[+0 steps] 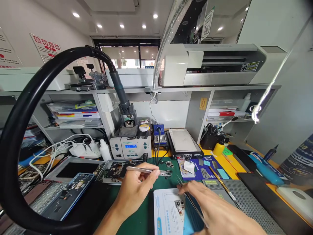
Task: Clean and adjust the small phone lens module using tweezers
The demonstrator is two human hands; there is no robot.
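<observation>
My left hand (137, 187) is closed in a pinch around a pair of silver tweezers (141, 169), which lie nearly level and point right. At their tips sits a small dark part (168, 174); whether they grip it is too small to tell. My right hand (202, 199) is closed around a second, slender pair of tweezers (195, 207), its fine tips pointing up and left, apart from the dark part. Below and between the hands, a small camera module (179, 206) rests on a white and blue box (162, 199). Another small metal part (169, 164) lies just behind.
A black hose (39, 75) arches over the left side to a hot-air station (130, 147). An opened phone (70, 192) lies at left. A soldering iron stand (159, 133) and a flat heating plate (184, 143) stand behind. A brush (221, 181) lies at right.
</observation>
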